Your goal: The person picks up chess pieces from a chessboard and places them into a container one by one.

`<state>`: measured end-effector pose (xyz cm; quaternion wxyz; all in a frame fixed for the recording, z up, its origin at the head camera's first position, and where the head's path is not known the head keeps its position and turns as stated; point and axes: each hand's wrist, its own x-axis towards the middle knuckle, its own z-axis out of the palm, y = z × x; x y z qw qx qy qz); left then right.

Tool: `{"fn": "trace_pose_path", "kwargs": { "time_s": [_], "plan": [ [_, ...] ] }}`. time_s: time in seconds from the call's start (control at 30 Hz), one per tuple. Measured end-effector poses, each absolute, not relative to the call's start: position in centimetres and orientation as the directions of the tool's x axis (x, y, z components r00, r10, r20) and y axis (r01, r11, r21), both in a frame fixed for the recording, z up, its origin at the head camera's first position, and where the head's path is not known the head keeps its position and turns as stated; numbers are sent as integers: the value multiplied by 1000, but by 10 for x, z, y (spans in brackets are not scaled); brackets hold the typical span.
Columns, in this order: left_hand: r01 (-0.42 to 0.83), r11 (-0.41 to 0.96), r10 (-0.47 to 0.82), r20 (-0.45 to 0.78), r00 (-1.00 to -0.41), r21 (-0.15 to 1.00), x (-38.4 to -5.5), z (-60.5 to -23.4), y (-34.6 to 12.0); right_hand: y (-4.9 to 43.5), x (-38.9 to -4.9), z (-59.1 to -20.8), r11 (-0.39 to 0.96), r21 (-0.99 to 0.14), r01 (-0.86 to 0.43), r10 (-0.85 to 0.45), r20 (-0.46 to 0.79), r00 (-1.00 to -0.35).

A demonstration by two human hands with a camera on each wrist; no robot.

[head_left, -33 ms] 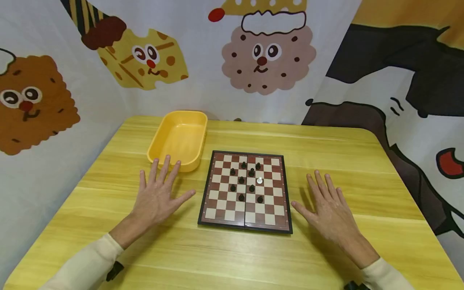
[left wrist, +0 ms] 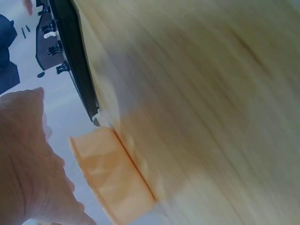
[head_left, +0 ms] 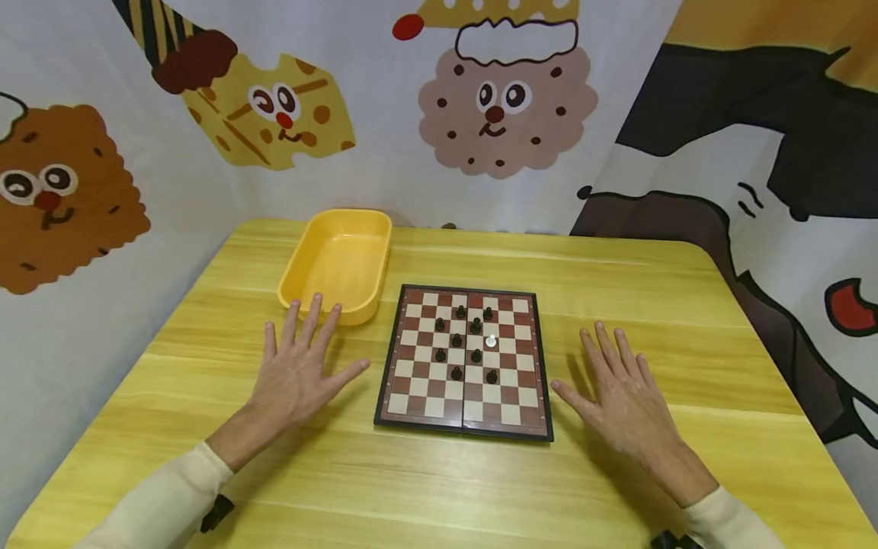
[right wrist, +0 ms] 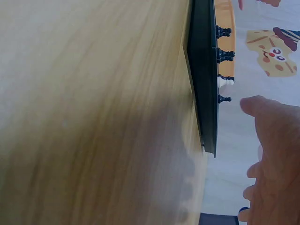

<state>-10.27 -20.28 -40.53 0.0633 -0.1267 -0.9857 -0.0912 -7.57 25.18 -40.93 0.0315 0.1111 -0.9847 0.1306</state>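
A chessboard (head_left: pixel 427 387) with a black rim lies flat on the table. Several black chess pieces (head_left: pixel 456 374) stand around its middle, with one white chess piece (head_left: pixel 491 341) among them on the right half. To the board's left, my left hand (head_left: pixel 295 377) hovers palm down with fingers spread, holding nothing; its fingertips overlap the near edge of a yellow plastic basin (head_left: pixel 291 274) in the head view. My right hand (head_left: pixel 624 408) hovers beyond the board's right edge, fingers straight and nothing in it. The right wrist view shows its thumb apart from the board's side (right wrist: pixel 204 79).
The wooden table (head_left: pixel 604 290) has a light yellow grain. Behind it and at both sides hangs a white cloth (head_left: pixel 384 137) printed with cartoon figures. Dark straps or devices (head_left: pixel 216 514) sit at both wrists, by the cream sleeves (head_left: pixel 165 496).
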Motion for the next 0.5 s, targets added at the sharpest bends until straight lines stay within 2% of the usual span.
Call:
{"fn": "trace_pose_path", "kwargs": {
  "time_s": [0.13,0.27,0.5],
  "plan": [
    [265,951,238,171,-956,159,-102,-404,-206,250,-77,-406,928,-273,-255,-232,113,-966],
    [288,940,243,232,-942,182,-101,-402,-206,247,-77,-406,878,-342,-335,-305,142,-942],
    [445,854,298,447,-843,270,-102,-394,-192,236,-72,-411,790,-437,-431,-471,19,-882]
  ]
}}
